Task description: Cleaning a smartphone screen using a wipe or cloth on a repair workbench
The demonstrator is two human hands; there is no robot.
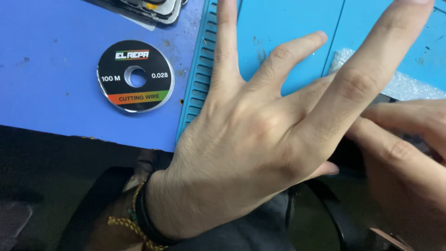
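Left hand (241, 139) spread open, right hand (404, 144) grip unclear, over a dark flat object (348, 155); the black round wire spool (135, 75) lies untouched left of them.

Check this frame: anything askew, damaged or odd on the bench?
Nothing is clearly damaged. The round black wire spool lies flat on the dark blue mat, which shows small scuffs. The left hand, fingers spread, and the right hand cover a dark object at the light blue ridged mat; its condition is hidden.
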